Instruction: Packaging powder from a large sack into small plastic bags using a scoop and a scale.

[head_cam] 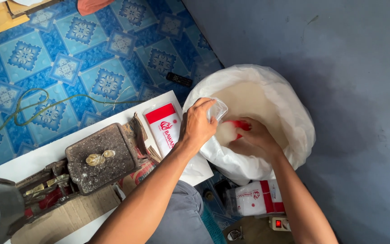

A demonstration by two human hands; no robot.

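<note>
A large white sack [294, 113] stands open against the grey wall, filled with white grain [253, 101]. My left hand [197, 124] grips a small clear plastic bag [218, 110] at the sack's near rim. My right hand [254, 139] reaches down inside the sack and holds a red scoop [241, 125] sunk in the grain, right beside the bag's mouth. The scoop is mostly hidden by my fingers.
A stack of red-and-white printed plastic bags [164, 126] lies on a white board [37, 158] to the left. A worn mechanical scale [98, 162] sits on that board. A filled packet [256, 199] and a power strip [280, 223] lie on the floor below. A green cord [37, 108] and a remote [179, 79] rest on the blue patterned floor.
</note>
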